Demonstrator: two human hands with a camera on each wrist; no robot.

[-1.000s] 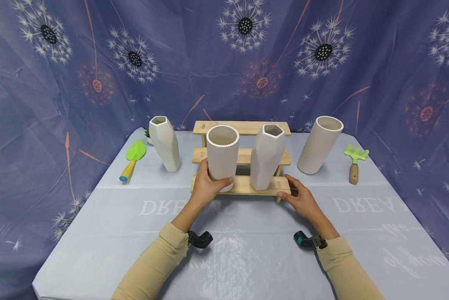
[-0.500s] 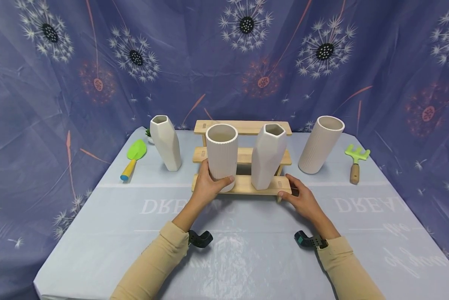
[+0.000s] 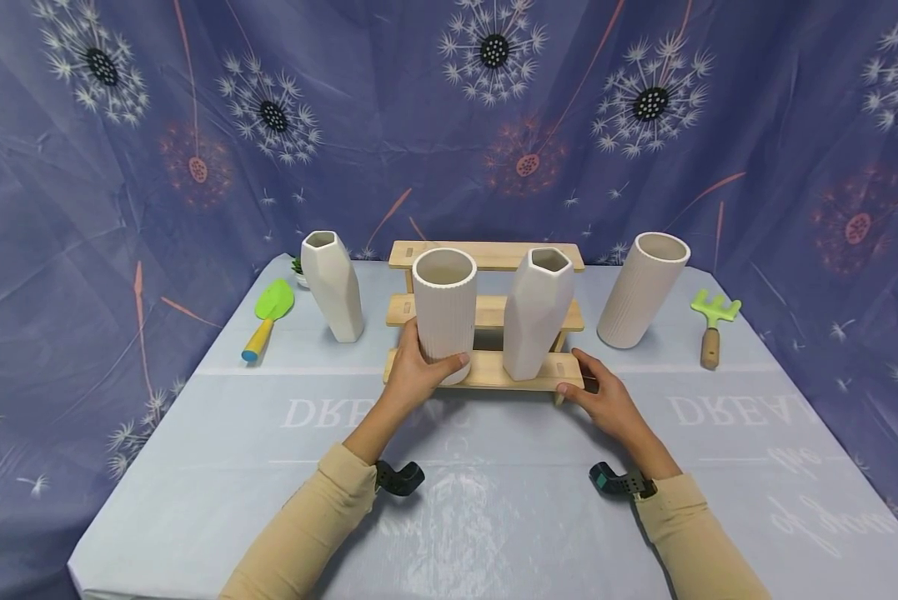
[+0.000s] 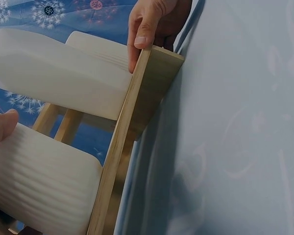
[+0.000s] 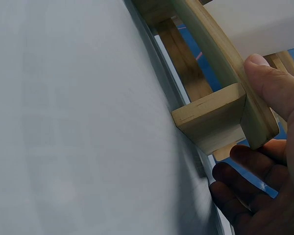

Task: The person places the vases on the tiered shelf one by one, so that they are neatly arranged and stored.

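Leftmost on the surface (image 3: 193, 492) lies a green trowel (image 3: 272, 306); then come a small potted plant (image 3: 300, 280) (partly hidden by its neighbour) and a faceted white vase (image 3: 332, 287). Next, the left hand (image 3: 418, 375) has its fingers curled round a ribbed white vase (image 3: 444, 312), whose base is on the lowest shelf (image 3: 488, 372) of a wooden stand (image 3: 494, 255). To its right, apart from it, a second faceted vase (image 3: 536, 312) stands on that shelf, and the right hand (image 3: 602, 393) pinches the shelf's right end, thumb above. Beyond are a second ribbed vase (image 3: 641, 290) and a green hand fork (image 3: 712, 310). The step in hand looks like settling the held vase with the stand braced; the next move probably calls for easing the left fingers off without tipping it. Counted: four vases, two ribbed and two faceted; one three-shelf stand; one trowel; one fork; one plant.
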